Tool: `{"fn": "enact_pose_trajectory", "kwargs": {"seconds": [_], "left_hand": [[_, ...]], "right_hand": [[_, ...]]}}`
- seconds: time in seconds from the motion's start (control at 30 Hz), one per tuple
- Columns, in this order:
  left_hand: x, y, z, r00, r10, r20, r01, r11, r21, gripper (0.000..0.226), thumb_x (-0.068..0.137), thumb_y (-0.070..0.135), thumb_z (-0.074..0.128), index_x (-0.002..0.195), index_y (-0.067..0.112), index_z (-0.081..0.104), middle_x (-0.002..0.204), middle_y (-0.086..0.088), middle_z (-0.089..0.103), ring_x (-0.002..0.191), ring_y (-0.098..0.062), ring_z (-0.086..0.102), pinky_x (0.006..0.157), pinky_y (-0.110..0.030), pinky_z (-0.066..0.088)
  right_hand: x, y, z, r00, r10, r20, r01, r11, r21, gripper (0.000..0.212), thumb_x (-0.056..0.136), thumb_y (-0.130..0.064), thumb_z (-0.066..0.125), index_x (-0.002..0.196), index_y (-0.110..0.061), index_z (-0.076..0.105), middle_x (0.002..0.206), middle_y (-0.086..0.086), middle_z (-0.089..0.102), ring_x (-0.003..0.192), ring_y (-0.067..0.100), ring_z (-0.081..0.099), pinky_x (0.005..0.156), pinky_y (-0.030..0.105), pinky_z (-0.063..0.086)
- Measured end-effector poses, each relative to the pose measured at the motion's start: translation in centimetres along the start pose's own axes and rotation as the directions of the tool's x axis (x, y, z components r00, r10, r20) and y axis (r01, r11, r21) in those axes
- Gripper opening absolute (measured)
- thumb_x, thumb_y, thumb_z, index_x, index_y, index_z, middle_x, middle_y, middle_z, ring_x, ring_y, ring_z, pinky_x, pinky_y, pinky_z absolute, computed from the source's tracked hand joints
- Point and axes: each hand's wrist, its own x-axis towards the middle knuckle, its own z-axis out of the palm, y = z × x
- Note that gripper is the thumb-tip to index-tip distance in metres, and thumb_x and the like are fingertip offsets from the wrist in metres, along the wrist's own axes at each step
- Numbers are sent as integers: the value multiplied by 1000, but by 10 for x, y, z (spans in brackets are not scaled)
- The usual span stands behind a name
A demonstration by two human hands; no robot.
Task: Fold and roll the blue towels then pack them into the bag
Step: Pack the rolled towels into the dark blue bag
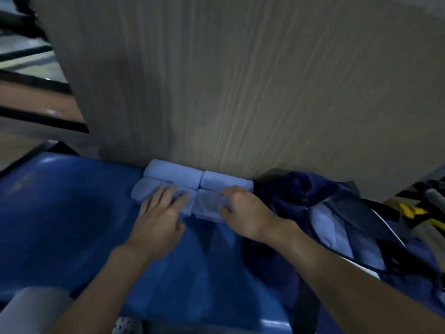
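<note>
Glossy blue tabletop (pixel 60 213), mid-frame: left hand (pixel 160 218) flat on front-left light blue rolled towel (pixel 144 189), right hand (pixel 243 213) gripping front-right light blue roll (pixel 208 204), navy fabric bag (pixel 301 189) alongside.

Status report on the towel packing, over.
Left grip flat on front-left roll. Right grip curled round front-right roll. Two more rolls behind. Bag at right, nothing between.
</note>
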Motion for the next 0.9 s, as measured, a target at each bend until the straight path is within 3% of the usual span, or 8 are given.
{"fn": "enact_pose_trajectory", "kwargs": {"seconds": [0.13,0.3,0.4,0.5,0.63,0.77,0.83,0.9], "left_hand": [[4,-20,2,999,6,49,-10,996,83,58,72,17,74,129,17,59,135,-8,54,128,-34,48,94,-52,43],[8,-23,2,996,-1,92,-10,993,115,58,94,33,49,148,28,31,153,4,25,144,-22,18,110,-49,27],[9,-24,-3,995,-4,101,-7,994,107,57,96,35,44,150,31,25,154,6,19,145,-20,12,111,-48,27],[7,-26,-3,990,-15,142,-2,994,113,59,97,34,44,151,32,21,155,6,15,146,-20,8,111,-50,27],[5,-28,-3,986,-22,165,2,993,121,60,97,33,44,152,32,17,156,7,10,147,-18,2,111,-49,26],[3,-22,-6,996,-18,93,10,996,87,54,97,31,44,148,32,27,154,8,19,145,-16,10,112,-48,24],[4,-13,-9,999,-22,-25,20,999,-43,47,96,32,45,143,30,39,146,9,36,138,-14,28,110,-41,27],[5,5,-18,993,-64,-94,24,926,-378,43,96,36,48,138,29,47,134,12,50,125,-12,46,102,-33,37]], "right_hand": [[47,10,16,984,98,146,-84,992,-97,40,100,-24,46,135,-5,47,136,12,53,123,25,50,102,31,38],[74,20,23,920,209,332,-130,961,-246,64,94,-39,58,147,-14,34,144,8,47,127,27,48,105,35,39],[80,19,23,874,252,416,-123,941,-314,72,75,-55,70,134,-23,44,125,-2,54,115,22,50,94,37,46],[75,12,24,877,266,400,-102,917,-385,65,69,-60,73,115,-23,47,106,-6,45,111,19,41,89,34,36],[64,7,25,913,253,320,-214,965,-150,66,76,-40,78,127,-13,46,112,2,58,107,22,57,89,34,49],[50,5,11,930,326,170,-336,941,32,86,75,-44,78,142,-18,31,123,1,53,116,21,54,93,38,49],[41,4,-1,936,345,69,-351,904,244,77,73,-43,79,136,-18,42,124,1,57,113,20,57,93,40,51],[26,-1,-18,926,377,-38,-307,805,508,66,72,-38,82,126,-19,51,118,-2,63,104,14,62,89,38,55]]}}
